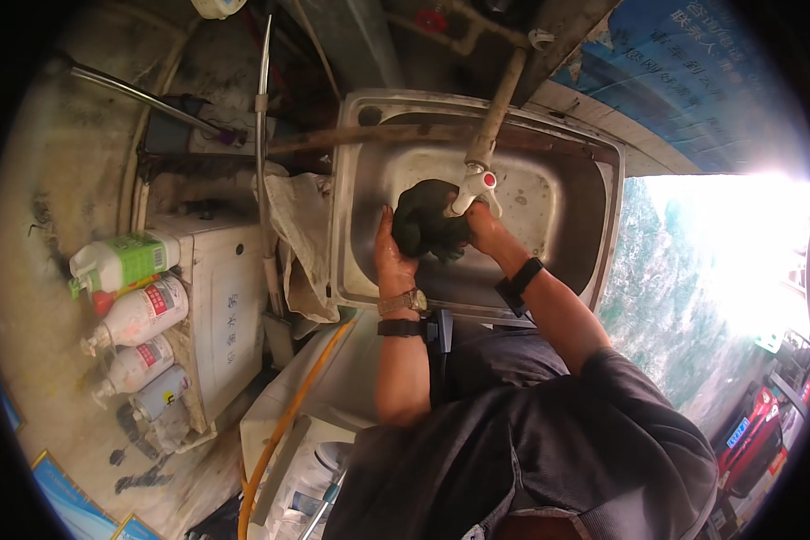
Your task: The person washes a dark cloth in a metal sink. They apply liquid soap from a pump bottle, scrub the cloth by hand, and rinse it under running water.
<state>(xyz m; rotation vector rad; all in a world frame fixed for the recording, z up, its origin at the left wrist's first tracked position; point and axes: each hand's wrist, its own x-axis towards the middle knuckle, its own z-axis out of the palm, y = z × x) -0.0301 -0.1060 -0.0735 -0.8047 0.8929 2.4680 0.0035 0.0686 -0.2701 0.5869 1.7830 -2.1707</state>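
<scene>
Head view, looking down: both hands are closed around a dark green cloth point(427, 220), a wet-looking bundle held inside a steel sink point(603, 243). The left hand point(389, 252) presses against the cloth's left side with the fingers curled up along it, thumb side toward the bundle; the right hand point(481, 227) clasps the cloth's right edge, its fingers mostly hidden behind the fabric. The cloth sits between the two palms, just under a white tap point(472, 187) with a red knob, which hangs from a tan pipe point(499, 99) slanting down from the upper wall. The tap's spout touches or nearly touches the top of the bundle; which of the two cannot be told. A metal watch point(402, 301) and a black band point(400, 328) circle the left wrist, and a black strap point(518, 284) wraps the right wrist. Just left of the sink a pale rag point(299, 234) drapes over its rim. Farther left, a white box-shaped appliance point(225, 306) stands with several bottles beside it: a green-and-white bottle point(121, 263) on top, white bottles with red labels point(139, 315) below. An orange hose point(288, 423) curves down past the sink's lower left corner.
</scene>
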